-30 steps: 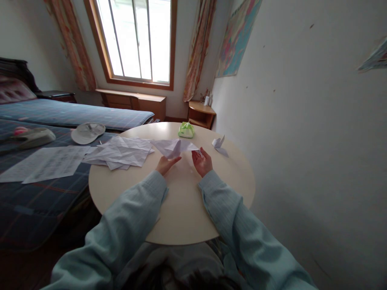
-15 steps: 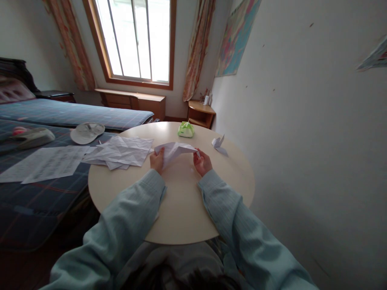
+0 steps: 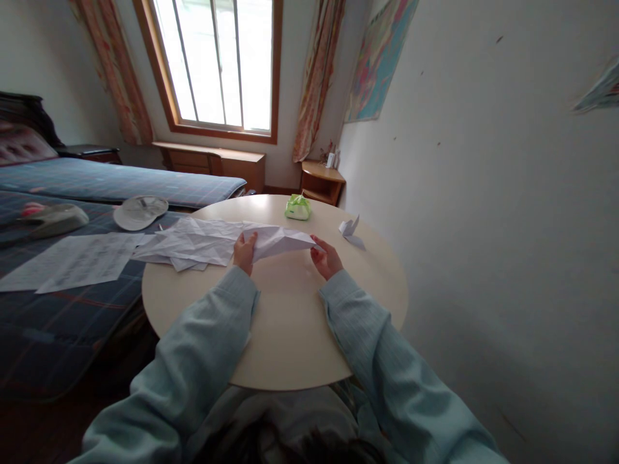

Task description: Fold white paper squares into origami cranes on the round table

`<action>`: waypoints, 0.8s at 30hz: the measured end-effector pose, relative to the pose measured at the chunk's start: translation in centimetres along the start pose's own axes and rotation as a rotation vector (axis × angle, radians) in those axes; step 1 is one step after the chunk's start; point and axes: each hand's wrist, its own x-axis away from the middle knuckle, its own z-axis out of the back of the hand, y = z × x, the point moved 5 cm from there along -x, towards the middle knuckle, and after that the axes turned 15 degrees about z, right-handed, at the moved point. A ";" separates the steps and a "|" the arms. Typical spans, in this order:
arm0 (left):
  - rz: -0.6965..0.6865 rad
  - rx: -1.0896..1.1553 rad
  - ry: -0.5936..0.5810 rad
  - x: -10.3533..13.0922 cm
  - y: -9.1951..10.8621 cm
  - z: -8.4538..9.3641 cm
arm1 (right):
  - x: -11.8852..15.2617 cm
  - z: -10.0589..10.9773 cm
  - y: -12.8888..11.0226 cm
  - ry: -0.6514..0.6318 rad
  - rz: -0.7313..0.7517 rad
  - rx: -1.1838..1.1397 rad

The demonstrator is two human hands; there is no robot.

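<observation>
A creased sheet of white paper point(image 3: 280, 240) stretches between my two hands above the round table point(image 3: 290, 322). My left hand point(image 3: 244, 252) pinches its left end, thumb on top. At the other end, my right hand point(image 3: 326, 258) grips a narrow corner between thumb and fingers. Beyond my left hand lies a pile of crumpled, creased white sheets point(image 3: 193, 241), partly overlapped by the held paper in this view. To the right of my right hand stands a small folded paper figure point(image 3: 352, 231).
A green tissue pack point(image 3: 298, 207) sits at the table's far side. Printed sheets point(image 3: 87, 258) and a pale cap point(image 3: 140, 212) lie on the plaid bed point(image 3: 62, 322) at left. A white wall point(image 3: 483, 258) rises close on the right.
My left hand has shifted slightly left and up, drawing the paper out flatter and longer. My right hand has moved slightly right, still on its corner.
</observation>
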 end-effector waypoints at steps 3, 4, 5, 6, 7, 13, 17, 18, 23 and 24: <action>0.059 0.032 -0.040 -0.1 0.3 0.0 | -0.3 0.1 -0.2 -0.053 0.024 0.062; 0.073 0.042 -0.049 -0.1 0.4 0.0 | -0.4 0.2 -0.3 -0.074 0.032 0.095; 0.083 0.049 -0.055 -0.1 0.4 0.0 | -0.5 0.3 -0.3 -0.094 0.036 0.131; 0.088 0.053 -0.058 -0.1 0.5 0.1 | -0.6 0.4 -0.3 -0.116 0.032 0.165; 0.090 0.050 -0.058 -0.2 0.5 0.1 | -0.7 0.5 -0.2 -0.136 0.023 0.196; 0.048 -0.034 -0.054 -0.2 0.7 0.2 | -1.2 1.7 -0.3 -0.222 0.030 0.361; -0.016 -0.064 -0.079 0.0 0.9 -0.1 | -1.5 1.8 -1.2 -0.257 0.118 0.416; -0.040 -0.067 -0.084 -0.1 1.0 -0.1 | -1.6 1.9 -1.5 -0.253 0.152 0.420; 0.005 -0.322 0.065 -1.1 0.1 1.2 | -2.7 3.7 -1.1 -0.245 0.139 0.493; 0.011 -0.442 0.117 -1.1 -0.1 1.5 | -2.9 4.3 -0.7 -0.245 0.111 0.529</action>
